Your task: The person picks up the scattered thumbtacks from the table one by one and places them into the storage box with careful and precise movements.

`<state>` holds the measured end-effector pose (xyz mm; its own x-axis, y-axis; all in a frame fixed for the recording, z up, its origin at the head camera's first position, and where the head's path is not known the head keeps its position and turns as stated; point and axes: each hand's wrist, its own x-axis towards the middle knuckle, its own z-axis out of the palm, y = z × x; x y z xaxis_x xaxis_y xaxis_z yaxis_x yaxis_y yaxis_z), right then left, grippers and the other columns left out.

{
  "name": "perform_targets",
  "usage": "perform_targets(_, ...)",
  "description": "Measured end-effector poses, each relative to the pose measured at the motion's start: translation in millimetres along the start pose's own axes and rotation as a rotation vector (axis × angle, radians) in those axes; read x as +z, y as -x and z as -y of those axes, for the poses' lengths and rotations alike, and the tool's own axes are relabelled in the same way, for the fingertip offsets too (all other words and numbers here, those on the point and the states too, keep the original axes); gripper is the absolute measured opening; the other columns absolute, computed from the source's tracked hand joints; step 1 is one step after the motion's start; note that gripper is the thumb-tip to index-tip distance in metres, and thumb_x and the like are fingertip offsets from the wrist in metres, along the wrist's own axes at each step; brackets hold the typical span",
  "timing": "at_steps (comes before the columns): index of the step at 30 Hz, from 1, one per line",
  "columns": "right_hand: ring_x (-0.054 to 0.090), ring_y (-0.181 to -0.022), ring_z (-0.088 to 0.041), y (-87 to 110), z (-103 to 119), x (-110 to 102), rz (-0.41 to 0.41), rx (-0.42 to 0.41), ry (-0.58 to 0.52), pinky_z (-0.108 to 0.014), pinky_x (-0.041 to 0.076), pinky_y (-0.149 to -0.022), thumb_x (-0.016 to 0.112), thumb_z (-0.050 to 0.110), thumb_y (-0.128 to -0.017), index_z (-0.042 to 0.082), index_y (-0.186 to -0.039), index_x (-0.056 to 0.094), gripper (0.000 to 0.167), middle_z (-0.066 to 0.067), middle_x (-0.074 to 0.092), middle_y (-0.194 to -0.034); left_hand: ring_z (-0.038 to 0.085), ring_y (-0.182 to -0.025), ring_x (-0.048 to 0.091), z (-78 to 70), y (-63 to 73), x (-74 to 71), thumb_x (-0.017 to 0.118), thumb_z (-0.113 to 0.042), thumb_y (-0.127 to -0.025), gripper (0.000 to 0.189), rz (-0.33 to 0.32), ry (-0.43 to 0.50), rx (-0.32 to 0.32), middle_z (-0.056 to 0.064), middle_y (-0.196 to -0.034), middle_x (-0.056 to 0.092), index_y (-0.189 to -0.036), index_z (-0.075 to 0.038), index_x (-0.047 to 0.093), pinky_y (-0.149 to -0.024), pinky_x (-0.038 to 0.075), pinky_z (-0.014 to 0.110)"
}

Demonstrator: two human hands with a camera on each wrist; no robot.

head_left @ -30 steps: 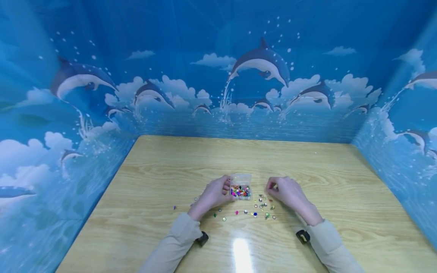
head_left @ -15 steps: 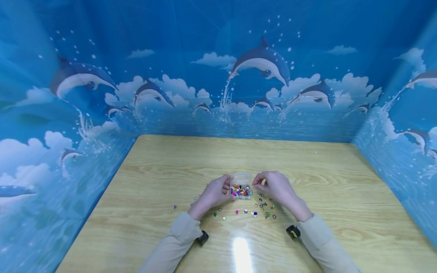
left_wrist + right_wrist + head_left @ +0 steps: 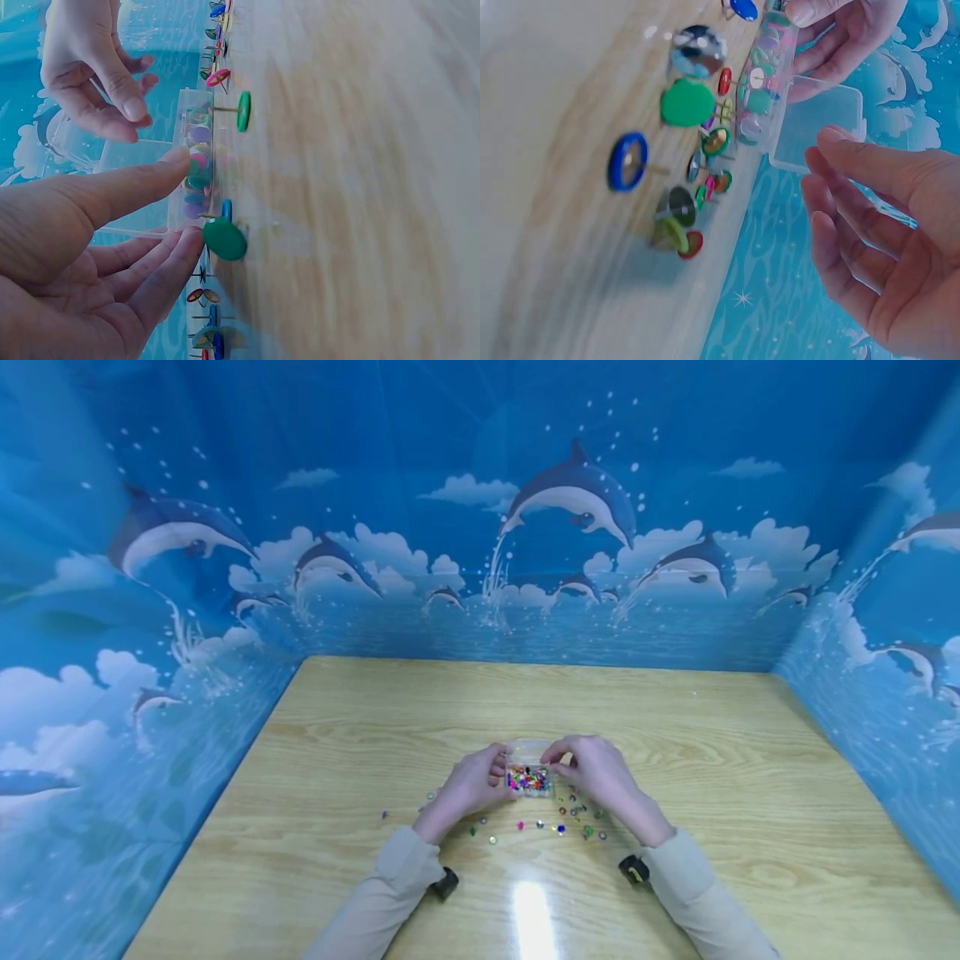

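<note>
A small clear plastic box (image 3: pixel 196 97) stands on the table with its lid (image 3: pixel 528 749) swung back. Colourful thumbtacks (image 3: pixel 528 779) fill it. My left hand (image 3: pixel 472 783) grips the box's left end between thumb and fingers. At the right end of the box, my right hand (image 3: pixel 595 770) hovers with bent fingers, thumb and forefinger tips close together near the rim. No tack shows at those fingertips in either wrist view, and I cannot tell whether one is pinched there. A green tack (image 3: pixel 225 238) stands out close to the left fingers in the left wrist view.
Loose tacks lie on the wooden table (image 3: pixel 360 710), including a blue one (image 3: pixel 628 161) and a green one (image 3: pixel 688 103) right of the box. A purple tack (image 3: pixel 385 815) lies far left. A blue dolphin-print backdrop (image 3: pixel 420 635) rises along the back and sides.
My right hand has moved left from beside the scattered tacks to the right edge of the box. My left hand and the box have stayed in place.
</note>
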<state>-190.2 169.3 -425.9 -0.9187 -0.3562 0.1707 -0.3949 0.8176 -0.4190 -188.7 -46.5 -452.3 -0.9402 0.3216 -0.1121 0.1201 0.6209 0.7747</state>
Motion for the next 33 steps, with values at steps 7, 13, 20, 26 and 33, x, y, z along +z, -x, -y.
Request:
perform_targets(7, 0.061, -0.066, -0.006, 10.5, -11, -12, -0.015, 0.041, 0.022, -0.027, 0.056, -0.061, 0.080, 0.013, -0.085, 0.018, -0.091, 0.079, 0.008, 0.000, 0.076, -0.090, 0.026, -0.108, 0.066, 0.7, -0.9, -0.7, 0.086, -0.012, -0.079, 0.070, -0.003, -0.006, -0.003, 0.010, -0.122, 0.066, -0.140, -0.005, 0.053, -0.097, 0.058, 0.037)
perform_targets(13, 0.064, -0.070, -0.009, 23.4, -27, -21, 0.041, 0.063, 0.038, -0.031, 0.058, -0.066, 0.079, 0.009, -0.085, 0.016, -0.092, 0.078, 0.010, 0.000, 0.075, -0.089, 0.027, -0.108, 0.066, 1.1, -0.5, -1.4, 0.086, -0.013, -0.079, 0.070, -0.004, -0.012, -0.007, 0.011, -0.123, 0.066, -0.140, -0.006, 0.053, -0.097, 0.058, 0.037)
perform_targets(20, 0.064, -0.070, -0.007, 35.6, -36, -22, 0.157, 0.077, -0.003, -0.034, 0.059, -0.070, 0.082, 0.011, -0.081, 0.015, -0.089, 0.077, 0.011, 0.004, 0.074, -0.083, 0.026, -0.107, 0.066, 2.0, -0.6, -0.5, 0.086, -0.013, -0.078, 0.070, -0.006, -0.015, -0.007, 0.010, -0.122, 0.066, -0.140, -0.005, 0.053, -0.096, 0.058, 0.036)
perform_targets(26, 0.062, -0.071, -0.007, 37.3, -39, -18, 0.185, 0.115, -0.003, -0.033, 0.057, -0.070, 0.083, 0.009, -0.079, 0.017, -0.086, 0.076, 0.013, 0.006, 0.073, -0.082, 0.026, -0.106, 0.066, 2.4, -0.7, 1.1, 0.087, -0.013, -0.078, 0.071, -0.010, -0.007, -0.002, 0.011, -0.122, 0.066, -0.139, -0.005, 0.053, -0.096, 0.058, 0.037)
perform_targets(33, 0.060, -0.068, -0.006, 36.5, -38, -16, 0.183, 0.122, 0.028, -0.030, 0.055, -0.066, 0.081, 0.009, -0.082, 0.017, -0.085, 0.077, 0.010, 0.005, 0.073, -0.083, 0.025, -0.104, 0.066, 1.9, -1.3, 2.6, 0.087, -0.013, -0.077, 0.071, -0.017, -0.009, -0.009, 0.010, -0.120, 0.067, -0.139, -0.006, 0.054, -0.094, 0.059, 0.037)
